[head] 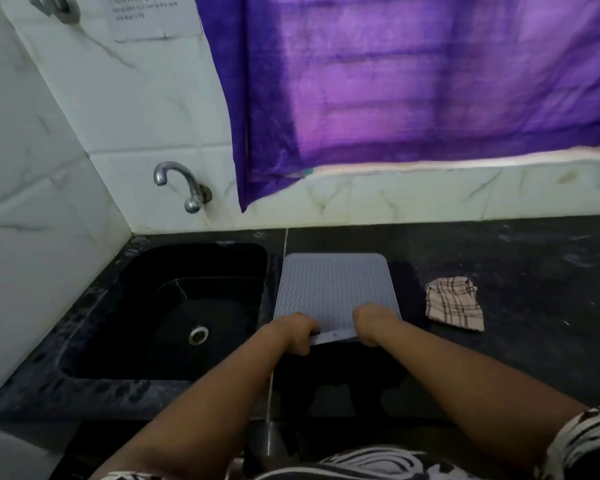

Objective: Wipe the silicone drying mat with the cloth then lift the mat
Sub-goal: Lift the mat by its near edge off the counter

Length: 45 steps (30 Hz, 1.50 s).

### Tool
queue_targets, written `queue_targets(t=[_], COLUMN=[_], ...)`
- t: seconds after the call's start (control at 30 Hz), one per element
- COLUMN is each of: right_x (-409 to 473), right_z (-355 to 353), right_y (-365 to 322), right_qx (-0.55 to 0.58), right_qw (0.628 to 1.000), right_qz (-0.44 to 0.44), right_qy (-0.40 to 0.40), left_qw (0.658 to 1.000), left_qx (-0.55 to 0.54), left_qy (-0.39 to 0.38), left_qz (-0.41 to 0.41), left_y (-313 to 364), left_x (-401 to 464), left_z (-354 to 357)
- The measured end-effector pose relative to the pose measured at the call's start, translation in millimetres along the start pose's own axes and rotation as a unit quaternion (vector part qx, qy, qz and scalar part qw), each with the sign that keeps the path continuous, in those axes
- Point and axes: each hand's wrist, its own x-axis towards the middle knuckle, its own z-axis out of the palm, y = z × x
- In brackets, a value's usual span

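A grey silicone drying mat [333,285] with a wavy ribbed surface lies on the black counter just right of the sink. My left hand [297,332] grips its near left corner and my right hand [373,322] grips its near right corner. The near edge is raised off the counter between my hands, while the far part rests flat. A crumpled checked cloth [454,303], white with brown lines, lies on the counter to the right of the mat, apart from both hands.
A black sink [174,306] with a metal drain sits left of the mat, below a chrome tap [182,183] on the tiled wall. A purple curtain [413,81] hangs above the black counter [534,265], which stretches right past the cloth.
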Motion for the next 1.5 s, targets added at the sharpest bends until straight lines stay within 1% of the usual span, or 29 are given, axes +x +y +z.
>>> queue_targets(t=[0.07,0.17,0.3,0.37,0.43,0.5,0.6,0.67,0.77,0.83,0.87,0.97,1.03,1.1,1.13,1.2,1.23,1.33,1.4,1.5], right_x=[2.9,13.3,17.7,21.1,26.2,33.0,43.3,48.5,45.0,36.3,30.5,13.7,6.1,4.4,5.2,6.4,6.5,-1.8,-3.0,-15.4], right_z=[-26.2,-61.4,-118.4,-150.2,-184.8,-218.2,-268.4,-296.1,-329.9,-337.0,-334.4,-308.3,-272.3,-221.7,-193.7,-136.9,-109.3,-45.7,-18.4,11.3], right_y=[3.3,15.1,31.1,40.9,51.0,60.3,74.9,82.3,88.1,89.6,89.7,87.1,83.2,75.1,69.3,55.7,50.2,43.1,37.8,36.4], right_qx=[-0.032,-0.038,-0.098,-0.081,-0.043,0.02,0.117,0.162,0.201,0.199,0.192,0.152,0.165,0.182,0.183,0.175,0.179,0.163,0.161,0.142], right_qw=[0.999,0.999,0.994,0.996,0.995,0.981,0.947,0.915,0.87,0.852,0.85,0.867,0.874,0.883,0.895,0.926,0.936,0.968,0.971,0.978], right_qz=[-0.014,-0.012,-0.029,-0.027,0.0,0.031,0.056,0.078,0.084,0.085,0.088,0.089,0.083,0.074,0.069,0.071,0.072,0.061,0.067,0.054], right_qy=[-0.009,-0.005,-0.025,0.02,0.095,0.189,0.294,0.362,0.442,0.477,0.482,0.465,0.45,0.426,0.401,0.326,0.294,0.18,0.161,0.145], left_qw=[0.999,0.993,0.988,0.988,0.991,0.987,0.957,0.931,0.886,0.866,0.862,0.868,0.881,0.896,0.907,0.938,0.951,0.974,0.978,0.984], left_qx=[0.031,0.099,0.12,0.132,0.118,0.078,0.02,0.014,0.031,0.053,0.064,0.083,0.079,0.089,0.094,0.1,0.104,0.118,0.112,0.093], left_qy=[-0.041,-0.047,-0.077,-0.058,0.009,0.124,0.278,0.355,0.456,0.493,0.499,0.489,0.466,0.435,0.411,0.331,0.291,0.192,0.173,0.147], left_qz=[-0.012,-0.043,-0.053,-0.051,-0.057,-0.068,-0.077,-0.086,-0.078,-0.064,-0.056,-0.033,-0.022,-0.018,-0.019,-0.007,0.001,0.026,0.026,0.037], left_y=[-9.1,-22.6,-37.2,-43.2,-51.8,-62.5,-78.7,-83.9,-85.2,-84.1,-82.8,-78.7,-74.6,-69.0,-66.3,-60.8,-59.6,-46.6,-42.1,-27.0], left_x=[1.8,8.0,20.5,28.0,35.6,41.6,52.3,56.8,53.6,45.1,40.8,30.1,26.6,25.9,26.0,26.3,27.5,23.5,23.6,16.0], left_z=[-31.8,-76.1,-134.2,-167.4,-204.5,-244.0,-298.6,-325.0,-357.0,-363.8,-361.5,-336.0,-299.6,-249.2,-221.2,-163.0,-132.7,-55.1,-19.8,17.6])
